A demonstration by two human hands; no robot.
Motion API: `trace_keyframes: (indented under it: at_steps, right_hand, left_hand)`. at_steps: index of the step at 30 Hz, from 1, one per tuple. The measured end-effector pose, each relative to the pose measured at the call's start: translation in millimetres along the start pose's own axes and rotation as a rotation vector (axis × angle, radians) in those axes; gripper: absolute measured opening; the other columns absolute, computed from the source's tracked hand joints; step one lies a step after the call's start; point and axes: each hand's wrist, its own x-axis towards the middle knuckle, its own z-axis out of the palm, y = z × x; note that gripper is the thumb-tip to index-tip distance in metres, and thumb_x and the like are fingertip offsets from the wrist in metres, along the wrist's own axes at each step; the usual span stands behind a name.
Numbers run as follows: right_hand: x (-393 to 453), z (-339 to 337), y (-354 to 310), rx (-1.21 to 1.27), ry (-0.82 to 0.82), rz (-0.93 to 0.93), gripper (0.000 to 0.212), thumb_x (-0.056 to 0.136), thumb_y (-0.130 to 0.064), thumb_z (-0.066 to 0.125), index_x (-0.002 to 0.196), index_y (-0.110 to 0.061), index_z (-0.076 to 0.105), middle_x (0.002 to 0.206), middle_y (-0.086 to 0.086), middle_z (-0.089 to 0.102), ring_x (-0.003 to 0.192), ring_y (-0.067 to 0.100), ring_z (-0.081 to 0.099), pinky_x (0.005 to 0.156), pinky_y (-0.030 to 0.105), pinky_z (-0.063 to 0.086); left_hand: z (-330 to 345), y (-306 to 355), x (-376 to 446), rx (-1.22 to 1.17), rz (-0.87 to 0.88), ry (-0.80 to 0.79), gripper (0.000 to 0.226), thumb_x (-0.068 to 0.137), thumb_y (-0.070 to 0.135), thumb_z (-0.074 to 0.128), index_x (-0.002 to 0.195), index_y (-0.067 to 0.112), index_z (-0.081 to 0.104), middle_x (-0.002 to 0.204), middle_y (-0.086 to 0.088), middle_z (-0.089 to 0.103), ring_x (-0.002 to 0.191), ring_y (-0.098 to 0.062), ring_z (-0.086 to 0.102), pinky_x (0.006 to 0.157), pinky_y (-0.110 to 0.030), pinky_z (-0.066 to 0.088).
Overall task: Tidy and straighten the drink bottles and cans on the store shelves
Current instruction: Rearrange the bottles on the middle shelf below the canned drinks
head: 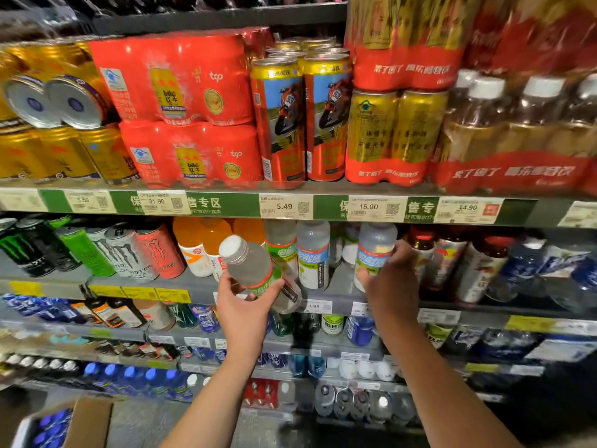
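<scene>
Store shelves (342, 295) hold drinks; left hand (240, 307) grips a tilted bottle (258, 270) pulled out for realigning, right hand (392, 279) wraps a standing bottle (374, 250) to straighten it

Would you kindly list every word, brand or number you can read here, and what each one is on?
"tcp": upper red can pack
"tcp": lower red can pack
"31.90": price tag
"5.49": price tag
"15.90": price tag
"14.90": price tag
"售专区": green shelf strip
"4.99": lower price tag
Bottle labels, the can print and the remaining tags are too blurred.
</scene>
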Motion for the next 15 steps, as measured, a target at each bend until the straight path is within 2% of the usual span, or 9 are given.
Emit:
trace_keyframes:
  at_steps: [2, 5, 7, 9, 11, 13, 15]
  right_hand:
    - [-11.8, -3.2, -4.9, 0.059, 0.069, -0.041, 0.064, 0.073, -0.021, 0.081, 0.119, -0.011, 0.038, 0.114, 0.020, 0.057, 0.096, 0.039, 0.063, 0.073, 0.040, 0.051]
    - [-32.9, 0.4, -22.7, 0.125, 0.099, -0.294, 0.054, 0.077, -0.018, 0.080, 0.116, -0.006, 0.044, 0.107, 0.019, 0.058, 0.095, 0.032, 0.058, 0.079, 0.036, 0.049]
    - [-39.6, 13.0, -37.4, 0.235, -0.084, -0.241, 0.058, 0.080, -0.020, 0.080, 0.126, -0.005, 0.049, 0.111, 0.014, 0.059, 0.100, 0.027, 0.058, 0.082, 0.035, 0.050]
    - [-37.4, 30.2, -47.5, 0.313, -0.184, -0.135, 0.070, 0.079, -0.026, 0.082, 0.136, -0.007, 0.047, 0.121, 0.011, 0.059, 0.109, 0.024, 0.058, 0.089, 0.034, 0.050]
    - [-33.3, 45.2, -53.8, 0.328, -0.209, -0.099, 0.076, 0.074, -0.035, 0.083, 0.136, -0.014, 0.046, 0.124, 0.007, 0.060, 0.114, 0.021, 0.059, 0.094, 0.037, 0.052]
    - [-27.1, 60.0, -57.1, 0.313, -0.208, -0.066, 0.078, 0.066, -0.050, 0.082, 0.128, -0.018, 0.049, 0.117, 0.002, 0.063, 0.107, 0.020, 0.063, 0.088, 0.039, 0.054]
    - [-23.9, 70.9, -61.3, 0.276, -0.174, -0.001, 0.078, 0.058, -0.055, 0.082, 0.121, -0.019, 0.050, 0.110, 0.001, 0.065, 0.101, 0.021, 0.065, 0.083, 0.040, 0.055]
  left_hand:
    - [-0.5, -1.0, -2.3, -0.007, -0.010, 0.010, 0.072, 0.066, 0.029, 0.093, 0.128, 0.021, 0.058, 0.114, 0.005, 0.068, 0.104, -0.012, 0.063, 0.083, -0.019, 0.047]
    - [-3.2, -0.2, -3.8, -0.011, -0.013, 0.023, 0.066, 0.067, 0.026, 0.092, 0.123, 0.023, 0.058, 0.110, 0.007, 0.068, 0.100, -0.008, 0.063, 0.082, -0.020, 0.047]
    - [-6.3, 1.0, -2.8, -0.016, -0.015, 0.021, 0.064, 0.067, 0.026, 0.092, 0.121, 0.023, 0.059, 0.108, 0.009, 0.068, 0.097, -0.002, 0.062, 0.079, -0.017, 0.045]
    - [-10.9, 1.0, 1.2, -0.014, -0.019, 0.009, 0.062, 0.067, 0.025, 0.092, 0.120, 0.021, 0.059, 0.108, 0.009, 0.068, 0.093, 0.005, 0.061, 0.077, -0.012, 0.045]
    - [-17.2, -0.5, 8.0, -0.016, -0.013, 0.004, 0.061, 0.067, 0.026, 0.092, 0.118, 0.021, 0.060, 0.107, 0.008, 0.069, 0.093, 0.003, 0.062, 0.079, -0.016, 0.048]
    - [-24.4, -2.7, 16.4, -0.021, -0.012, -0.010, 0.061, 0.066, 0.027, 0.093, 0.118, 0.021, 0.060, 0.107, 0.005, 0.069, 0.095, -0.005, 0.064, 0.081, -0.024, 0.052]
    - [-32.7, -4.7, 24.5, -0.024, -0.027, -0.048, 0.061, 0.067, 0.025, 0.093, 0.118, 0.021, 0.060, 0.106, 0.005, 0.069, 0.089, -0.001, 0.063, 0.075, -0.016, 0.051]
